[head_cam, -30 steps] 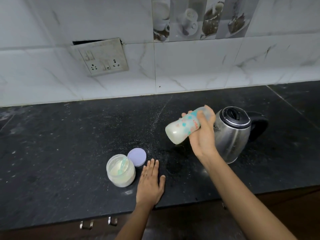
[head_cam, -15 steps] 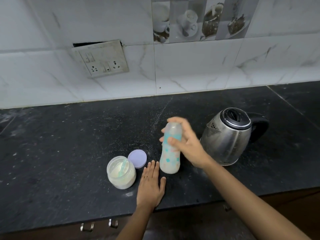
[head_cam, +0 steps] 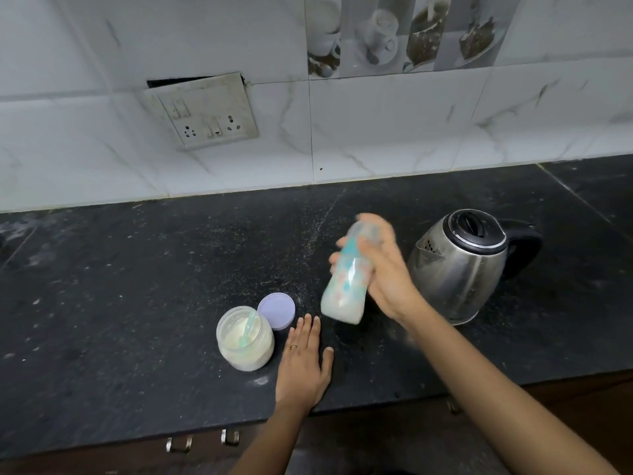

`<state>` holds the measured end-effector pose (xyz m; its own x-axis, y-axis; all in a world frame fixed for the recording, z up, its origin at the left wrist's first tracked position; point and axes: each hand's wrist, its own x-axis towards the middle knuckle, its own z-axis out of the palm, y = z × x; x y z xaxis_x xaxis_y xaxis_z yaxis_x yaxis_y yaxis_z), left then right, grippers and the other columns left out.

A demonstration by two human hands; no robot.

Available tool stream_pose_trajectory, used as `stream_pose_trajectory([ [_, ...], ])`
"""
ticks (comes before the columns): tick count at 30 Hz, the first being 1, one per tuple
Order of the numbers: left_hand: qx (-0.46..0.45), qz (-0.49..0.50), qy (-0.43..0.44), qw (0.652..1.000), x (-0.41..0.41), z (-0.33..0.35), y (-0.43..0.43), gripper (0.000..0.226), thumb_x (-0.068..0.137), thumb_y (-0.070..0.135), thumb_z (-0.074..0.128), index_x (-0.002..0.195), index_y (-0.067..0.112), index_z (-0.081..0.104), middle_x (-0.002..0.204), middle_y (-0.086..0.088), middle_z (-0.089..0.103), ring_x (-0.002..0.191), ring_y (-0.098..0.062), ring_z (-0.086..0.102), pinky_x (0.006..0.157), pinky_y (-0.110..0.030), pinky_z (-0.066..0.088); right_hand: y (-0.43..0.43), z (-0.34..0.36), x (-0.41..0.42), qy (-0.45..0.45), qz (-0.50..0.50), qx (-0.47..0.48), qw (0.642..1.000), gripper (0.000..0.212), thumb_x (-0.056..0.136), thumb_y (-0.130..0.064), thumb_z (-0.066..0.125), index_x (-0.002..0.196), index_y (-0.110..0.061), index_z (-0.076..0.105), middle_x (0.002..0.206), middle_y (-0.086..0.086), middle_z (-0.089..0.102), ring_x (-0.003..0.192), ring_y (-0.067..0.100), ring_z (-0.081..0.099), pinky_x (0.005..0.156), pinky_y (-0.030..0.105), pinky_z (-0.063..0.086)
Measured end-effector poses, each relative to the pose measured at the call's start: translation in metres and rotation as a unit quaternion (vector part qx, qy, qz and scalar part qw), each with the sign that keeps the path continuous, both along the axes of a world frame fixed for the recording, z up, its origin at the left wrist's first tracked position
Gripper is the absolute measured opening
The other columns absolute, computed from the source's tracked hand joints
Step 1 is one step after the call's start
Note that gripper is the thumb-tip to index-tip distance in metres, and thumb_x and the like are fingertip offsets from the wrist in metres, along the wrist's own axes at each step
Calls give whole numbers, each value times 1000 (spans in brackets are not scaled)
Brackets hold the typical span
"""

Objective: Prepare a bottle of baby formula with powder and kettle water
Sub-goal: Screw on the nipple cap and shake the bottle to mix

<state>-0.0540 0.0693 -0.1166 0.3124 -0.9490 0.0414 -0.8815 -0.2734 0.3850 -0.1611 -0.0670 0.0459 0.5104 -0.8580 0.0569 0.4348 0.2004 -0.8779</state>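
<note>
My right hand grips a baby bottle with teal and pink dots, full of milky white liquid. The bottle is blurred, tilted and lifted a little above the black counter. A steel kettle with a black lid and handle stands just right of that hand. My left hand lies flat on the counter with straight fingers, a ring on one finger. Left of it stands an open jar of formula powder with a pale green scoop inside. The jar's lilac lid lies behind it.
A white tiled wall runs along the back of the counter, with a loose socket plate on it. The counter's front edge passes under my forearms, with drawer handles below. Fine powder is scattered over the counter's middle.
The bottle swung from nearly sideways by the kettle to upright near the counter, and now it is tilted and raised again. My left hand has stayed flat in place.
</note>
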Motion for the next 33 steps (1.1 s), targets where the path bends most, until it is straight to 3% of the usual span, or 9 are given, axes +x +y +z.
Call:
stream_pose_trajectory([
  [3, 5, 3, 1, 1000, 1, -1, -1, 68, 92, 50, 16, 153, 18, 15, 160, 1, 10, 141, 0, -10, 115, -21, -11, 7, -3, 2, 57, 73, 24, 995, 38, 92, -14, 56, 129, -21, 46, 108, 17, 60, 84, 31, 66, 72, 43, 58],
  [6, 6, 0, -7, 1000, 0, 0, -2, 70, 91, 52, 11, 153, 18, 12, 160, 1, 8, 141, -1, -11, 113, -20, -15, 5, -6, 9, -79, 16, 317, 945, 27, 97, -20, 52, 124, -14, 50, 107, 18, 61, 90, 29, 66, 68, 41, 60],
  [8, 6, 0, -5, 1000, 0, 0, -1, 72, 90, 53, 8, 153, 18, 11, 160, 1, 6, 141, -2, -12, 113, -20, -15, 3, -11, 9, -73, 9, 405, 911, 25, 97, -26, 54, 116, -10, 52, 107, 19, 61, 91, 28, 64, 72, 43, 59],
  [12, 0, 1, 2, 1000, 1, -1, -1, 71, 90, 52, 10, 153, 18, 13, 160, 1, 9, 143, -3, -8, 115, -21, -12, -5, -13, 9, -5, -8, 420, 908, 23, 101, -26, 46, 106, -5, 52, 112, 20, 57, 93, 34, 59, 70, 50, 47],
  [18, -3, 3, 7, 1000, 0, 0, -1, 71, 91, 51, 12, 153, 17, 15, 160, 0, 10, 143, -4, -6, 116, -23, -10, -13, -17, 8, -9, -14, 444, 896, 31, 101, -25, 46, 128, -10, 44, 130, 20, 50, 114, 39, 51, 75, 55, 46],
  [25, -5, 3, 8, 1000, 0, 0, -1, 70, 91, 51, 12, 153, 17, 15, 160, 0, 10, 142, -2, -8, 115, -21, -12, -10, -12, 0, -44, 30, 434, 899, 31, 90, -12, 59, 118, -8, 47, 119, 23, 54, 108, 44, 56, 83, 66, 49],
  [29, -2, 2, 9, 1000, 1, -1, -1, 70, 91, 51, 12, 153, 18, 14, 160, 0, 10, 142, -2, -9, 114, -21, -13, -5, -12, -1, -77, 95, 380, 917, 68, 57, -8, 86, 116, -4, 53, 110, 26, 60, 91, 38, 67, 67, 53, 59],
  [32, 0, 1, 5, 1000, 1, -2, -1, 71, 91, 52, 11, 153, 18, 13, 160, 1, 8, 142, -2, -9, 114, -21, -13, -8, -19, 4, -100, 15, 375, 921, 47, 72, -14, 77, 113, -6, 55, 116, 24, 59, 103, 36, 61, 74, 52, 59],
  [33, 1, 0, 5, 1000, 0, -2, 0, 71, 91, 52, 11, 153, 18, 13, 160, 1, 8, 142, -2, -10, 114, -21, -13, -6, -23, 2, -116, 24, 374, 920, 52, 70, -15, 80, 115, -5, 55, 116, 23, 60, 103, 36, 62, 74, 51, 59],
])
